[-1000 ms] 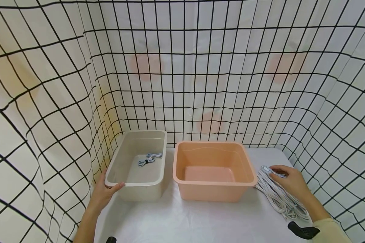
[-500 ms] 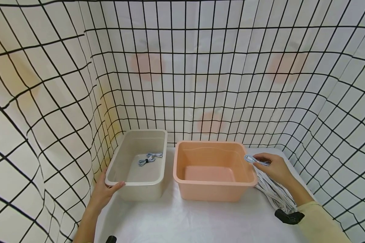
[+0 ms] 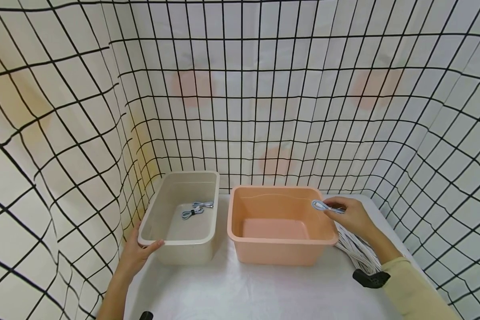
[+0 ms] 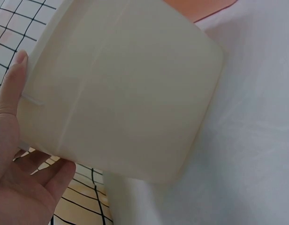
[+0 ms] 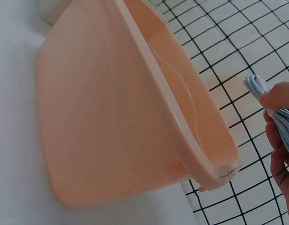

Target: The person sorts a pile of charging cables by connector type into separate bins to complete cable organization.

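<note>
My left hand [image 3: 134, 255] holds the near-left corner of a beige plastic bin [image 3: 186, 254], thumb over the rim and the other fingers against its outside. Inside that bin lie two small coiled cables [image 3: 192, 214], one with a black tie. My right hand [image 3: 354, 218] pinches a folded light-blue cable bundle [image 3: 319, 205] above the right rim of an orange bin [image 3: 278, 252]. In the right wrist view a pale band wraps the middle of the bundle [image 5: 284, 127]. No object shows inside the orange bin.
A heap of white cables [image 3: 356, 250] lies on the white table [image 3: 248, 289], right of the orange bin and partly hidden by my right arm. Black wire grid [image 3: 244, 111] stands at the back and both sides, with pale cloth behind it.
My right hand has lifted the light-blue cable bundle off the white heap and moved it left, over the orange bin's right rim. My left hand has stayed on the beige bin.
</note>
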`<state>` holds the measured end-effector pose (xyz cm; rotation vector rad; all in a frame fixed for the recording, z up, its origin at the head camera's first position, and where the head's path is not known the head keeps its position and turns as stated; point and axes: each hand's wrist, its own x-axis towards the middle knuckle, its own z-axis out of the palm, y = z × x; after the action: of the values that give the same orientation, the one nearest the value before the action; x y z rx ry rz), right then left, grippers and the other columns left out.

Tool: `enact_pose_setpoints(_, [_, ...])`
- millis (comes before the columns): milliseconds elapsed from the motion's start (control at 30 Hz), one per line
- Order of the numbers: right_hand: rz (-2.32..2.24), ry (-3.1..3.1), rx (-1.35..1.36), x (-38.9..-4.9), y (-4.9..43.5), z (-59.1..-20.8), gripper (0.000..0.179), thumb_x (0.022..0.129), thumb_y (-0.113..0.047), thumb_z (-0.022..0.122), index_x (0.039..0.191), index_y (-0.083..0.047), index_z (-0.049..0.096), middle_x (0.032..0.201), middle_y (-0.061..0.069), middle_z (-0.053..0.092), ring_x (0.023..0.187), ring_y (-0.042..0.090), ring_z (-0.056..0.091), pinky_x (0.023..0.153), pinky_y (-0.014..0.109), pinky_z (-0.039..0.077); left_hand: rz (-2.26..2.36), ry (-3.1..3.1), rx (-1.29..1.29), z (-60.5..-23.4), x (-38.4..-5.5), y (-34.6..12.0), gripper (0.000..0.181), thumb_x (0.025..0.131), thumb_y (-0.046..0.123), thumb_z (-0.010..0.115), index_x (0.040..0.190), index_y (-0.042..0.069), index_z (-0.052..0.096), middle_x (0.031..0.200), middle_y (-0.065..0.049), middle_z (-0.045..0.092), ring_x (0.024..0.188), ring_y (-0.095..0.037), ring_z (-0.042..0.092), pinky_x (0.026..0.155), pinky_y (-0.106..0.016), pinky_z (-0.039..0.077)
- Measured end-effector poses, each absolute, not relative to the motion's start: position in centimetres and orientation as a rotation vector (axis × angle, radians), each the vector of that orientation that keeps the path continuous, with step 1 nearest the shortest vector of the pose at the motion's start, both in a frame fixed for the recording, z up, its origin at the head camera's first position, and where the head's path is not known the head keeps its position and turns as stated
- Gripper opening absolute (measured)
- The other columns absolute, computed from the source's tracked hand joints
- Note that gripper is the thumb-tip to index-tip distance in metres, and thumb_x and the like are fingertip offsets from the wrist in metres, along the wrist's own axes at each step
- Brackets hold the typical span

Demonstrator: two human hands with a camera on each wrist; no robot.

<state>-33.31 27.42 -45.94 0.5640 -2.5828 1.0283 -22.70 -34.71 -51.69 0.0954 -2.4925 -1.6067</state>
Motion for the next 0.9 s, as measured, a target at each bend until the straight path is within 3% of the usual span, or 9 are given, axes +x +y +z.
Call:
enact_pose_setpoints(200, [1.032, -2.600, 0.569, -33.5, 26.8, -45.8, 0.027, 0.093, -0.013, 0.078, 0.117, -0.001, 0.075, 0.115, 0.014, 0.073, 0.105, 0.036, 0.067, 0.086, 0.053, 0.057, -1.601, -2.496, 0.099, -51.8, -22.7, -34.8, 0.103, 0.092, 0.026, 0.082, 0.165, 0.009, 0.012, 0.151, -0.026, 0.038, 0.132, -0.046, 0.045, 0.104, -0.061, 0.044])
enact_pose_setpoints(900, [1.058, -2.592, 0.641, -34.7, 24.1, -45.5, 0.025, 0.092, -0.012, 0.079, 0.114, -0.002, 0.076, 0.111, 0.012, 0.074, 0.102, 0.034, 0.069, 0.085, 0.052, 0.057, -1.609, -2.484, 0.077, -52.0, -22.8, -34.9, 0.104, 0.092, 0.028, 0.082, 0.165, 0.009, 0.011, 0.151, -0.027, 0.038, 0.132, -0.047, 0.045, 0.104, -0.061, 0.044])
